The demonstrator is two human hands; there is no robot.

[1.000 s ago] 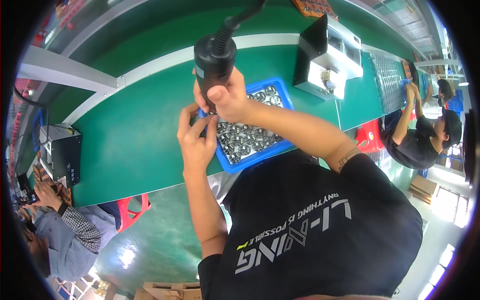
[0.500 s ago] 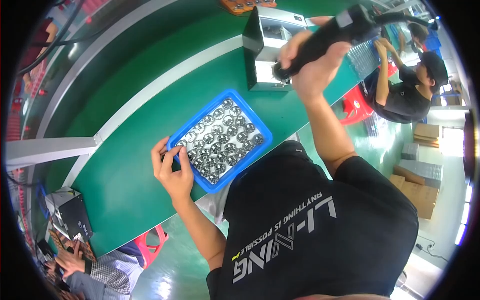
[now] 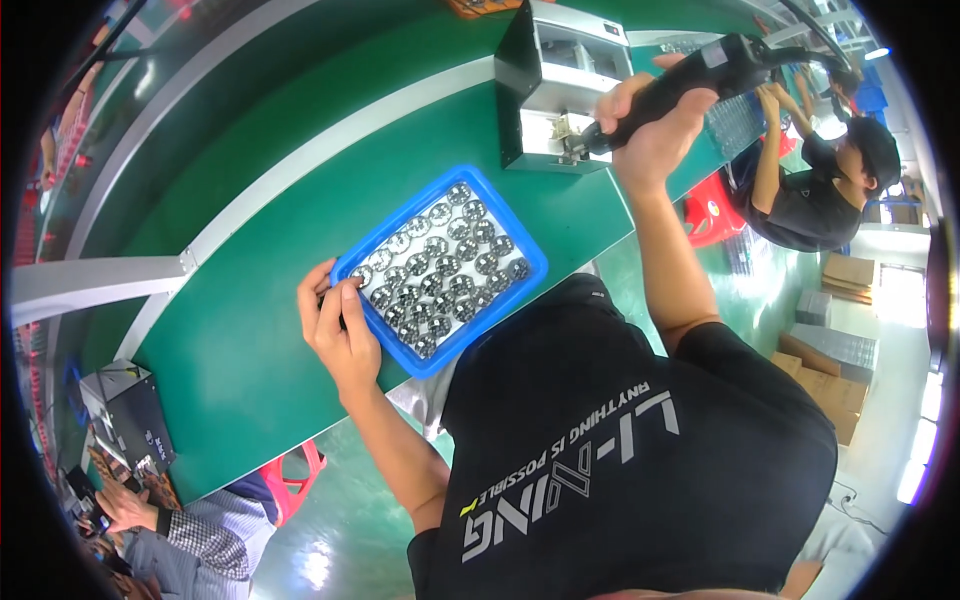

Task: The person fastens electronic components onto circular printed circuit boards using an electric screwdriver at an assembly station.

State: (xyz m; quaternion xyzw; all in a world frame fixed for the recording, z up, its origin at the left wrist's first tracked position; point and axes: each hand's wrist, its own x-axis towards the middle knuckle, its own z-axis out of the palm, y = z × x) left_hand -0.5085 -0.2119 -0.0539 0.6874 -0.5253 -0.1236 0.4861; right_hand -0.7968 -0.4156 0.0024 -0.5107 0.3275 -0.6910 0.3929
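My right hand [image 3: 655, 140] is wrapped round a black electric screwdriver [image 3: 690, 85], its cable trailing off at the upper right. The screwdriver's metal tip points down-left at the front of a black and white boxy machine [image 3: 575, 75], probably a screw feeder. A blue tray [image 3: 500, 300] lies at the bench's near edge, filled with several round, shiny metallic parts [image 3: 445, 265] on a white bottom. At the tray's left corner my left hand [image 3: 340, 335] has its fingers curled together by the rim, close to one round part; what they grip is partly hidden.
The green bench [image 3: 250, 340] runs diagonally, with a pale rail [image 3: 340, 130] along its far side. Another black box machine [image 3: 130, 415] stands at the left, near a co-worker's hands [image 3: 125, 505]. A second co-worker [image 3: 815, 190] sits at the right, by a red stool [image 3: 710, 210].
The screwdriver tip has moved slightly right and stays at the machine's front. My left thumb and fingers have come closer together at the tray's corner. The view has shifted a little.
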